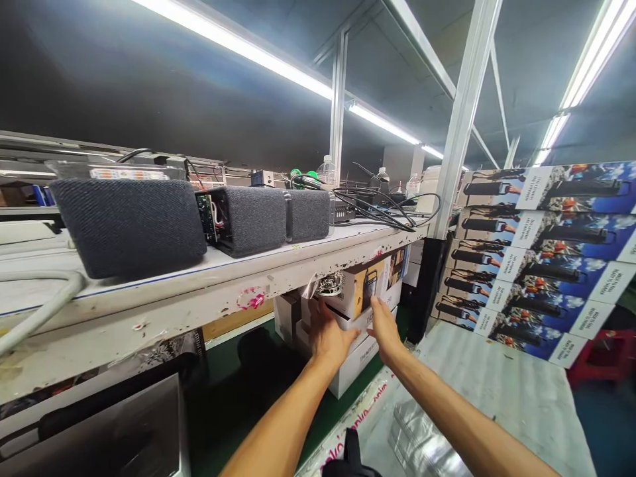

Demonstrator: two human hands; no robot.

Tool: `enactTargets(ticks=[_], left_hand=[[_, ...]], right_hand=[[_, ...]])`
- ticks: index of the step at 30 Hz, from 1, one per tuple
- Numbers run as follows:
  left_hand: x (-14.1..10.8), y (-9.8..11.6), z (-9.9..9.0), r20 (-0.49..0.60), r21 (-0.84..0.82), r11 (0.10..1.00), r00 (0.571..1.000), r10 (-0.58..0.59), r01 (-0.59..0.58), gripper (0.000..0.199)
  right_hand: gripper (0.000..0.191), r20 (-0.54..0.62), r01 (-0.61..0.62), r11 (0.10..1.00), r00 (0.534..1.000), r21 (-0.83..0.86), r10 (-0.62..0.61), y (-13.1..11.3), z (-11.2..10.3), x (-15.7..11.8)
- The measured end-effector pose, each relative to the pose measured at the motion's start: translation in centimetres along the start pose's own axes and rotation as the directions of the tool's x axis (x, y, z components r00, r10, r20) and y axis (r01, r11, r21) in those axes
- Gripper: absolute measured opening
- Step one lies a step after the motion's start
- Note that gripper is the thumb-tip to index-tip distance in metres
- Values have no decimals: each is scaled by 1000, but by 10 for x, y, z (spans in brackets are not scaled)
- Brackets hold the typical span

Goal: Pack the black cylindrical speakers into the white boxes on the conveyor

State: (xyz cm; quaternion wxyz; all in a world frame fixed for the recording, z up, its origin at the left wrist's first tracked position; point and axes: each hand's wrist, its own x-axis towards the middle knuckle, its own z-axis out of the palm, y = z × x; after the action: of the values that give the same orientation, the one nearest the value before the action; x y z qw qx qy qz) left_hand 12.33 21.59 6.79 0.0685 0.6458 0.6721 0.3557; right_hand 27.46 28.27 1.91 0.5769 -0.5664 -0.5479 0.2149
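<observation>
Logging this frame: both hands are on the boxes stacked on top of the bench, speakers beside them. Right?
Not quite. In the head view the left hand and right hand are on the boxes, but these are stacked under the bench, not on top. The speakers sit on the bench, above them.

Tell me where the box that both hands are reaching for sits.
In the head view, the box sits on a stack of white cartons under the workbench, centre frame, with the left hand and right hand on it.

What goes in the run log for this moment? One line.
left hand: on box | right hand: on box | box: under bench, atop stacked cartons
</observation>
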Motion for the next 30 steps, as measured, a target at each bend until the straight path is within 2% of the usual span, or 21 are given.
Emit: enactTargets(ticks=[3, 5, 8, 10, 12, 14, 18, 22, 23, 24, 25, 26, 27, 28, 29, 30], left_hand=[[0, 4, -3, -1, 86, 996, 1000, 20, -20, 68], [0, 5, -8, 24, 110, 992, 998, 60, -62, 47], [2, 4, -18, 12, 141, 985, 995, 97, -98, 38], [4, 4, -27, -7, 156, 983, 995, 104, -102, 38], [6, 3, -40, -15, 168, 981, 995, 102, -99, 36], [5, -1, -55, -18, 182, 979, 995, 97, -92, 33], [-10, -16, -79, -36, 191, 977, 994, 102, -93, 29], [-27, -34, -86, -34, 176, 981, 995, 92, -84, 26], [-30, -36, -86, -28, 179, 980, 996, 88, -82, 25], [-33, -38, -85, -24, 182, 980, 996, 90, -84, 25], [-34, -39, -85, -21, 184, 979, 995, 93, -88, 25], [-36, -39, -85, -22, 183, 979, 995, 97, -91, 25], [-37, -39, -85, -28, 181, 979, 995, 99, -92, 25], [-38, -40, -85, -34, 178, 980, 995, 95, -88, 25], [-39, -40, -86, -40, 174, 981, 995, 91, -82, 24], [-41, -41, -87, -45, 166, 983, 996, 83, -74, 24]], right_hand=[[71, 2, -173, 977, 985, 128, 174, -12, -2, -10], [71, 20, -248, 946, 968, 211, 249, -21, -6, -15], [72, 62, -318, 888, 947, 333, 316, -37, -16, -15], [71, 102, -351, 817, 933, 457, 344, -50, -24, -9], [68, 145, -375, 736, 922, 563, 359, -62, -32, -3], [66, 185, -387, 702, 919, 598, 349, -71, -40, 3], [69, 194, -348, 824, 937, 446, 291, -79, -47, 3], [74, 120, -316, 910, 948, 267, 294, -75, -52, -6], [76, 58, -275, 934, 961, 230, 269, -75, -55, -7], [77, -29, -181, 968, 982, 174, 189, -74, -58, -7], [78, -114, -32, 996, 993, 89, 42, -74, -62, -6], [79, -155, 155, 987, 975, -28, -158, -76, -65, -4], [78, -127, 345, 925, 922, -159, -366, -78, -68, -1], [75, -32, 506, 818, 845, -273, -533, -82, -70, 3], [73, 100, 617, 704, 772, -352, -627, -88, -70, 8], [69, 220, 673, 620, 729, -402, -648, -94, -70, 12]])
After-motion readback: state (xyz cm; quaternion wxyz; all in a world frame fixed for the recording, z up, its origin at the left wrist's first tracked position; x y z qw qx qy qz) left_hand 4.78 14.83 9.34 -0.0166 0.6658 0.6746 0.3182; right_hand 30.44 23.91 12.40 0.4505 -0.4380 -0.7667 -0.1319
